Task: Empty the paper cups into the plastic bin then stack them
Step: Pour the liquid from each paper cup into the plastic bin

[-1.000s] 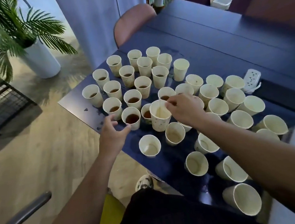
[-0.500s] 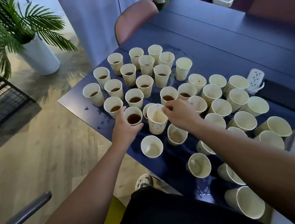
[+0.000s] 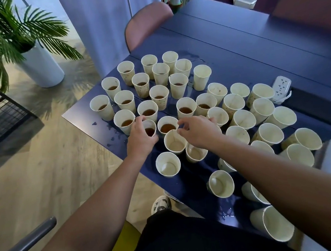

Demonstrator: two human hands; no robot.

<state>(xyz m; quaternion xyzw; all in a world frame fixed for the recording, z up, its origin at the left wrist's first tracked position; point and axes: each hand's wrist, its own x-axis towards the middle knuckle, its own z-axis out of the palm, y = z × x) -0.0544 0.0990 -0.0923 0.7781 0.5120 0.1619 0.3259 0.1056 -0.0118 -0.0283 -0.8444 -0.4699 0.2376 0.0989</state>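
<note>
Paper cups crowd the blue table (image 3: pixel 233 45): nearest the person, empty ones (image 3: pixel 168 164); further off, those with brown liquid (image 3: pixel 186 108). The left hand (image 3: pixel 140 136) curls round a full cup (image 3: pixel 150 128). The right hand (image 3: pixel 198 131) hovers with loose fingers over an empty cup (image 3: pixel 174 142), grasping nothing. No bin is visible. Lifting the full cup straight up would likely spare its close neighbours from spills.

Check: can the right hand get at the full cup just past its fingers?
Probably yes. The right hand hovers open right beside that full cup, whose rim is uncovered. The left hand grips the neighbouring cup, so that side is tight.
</note>
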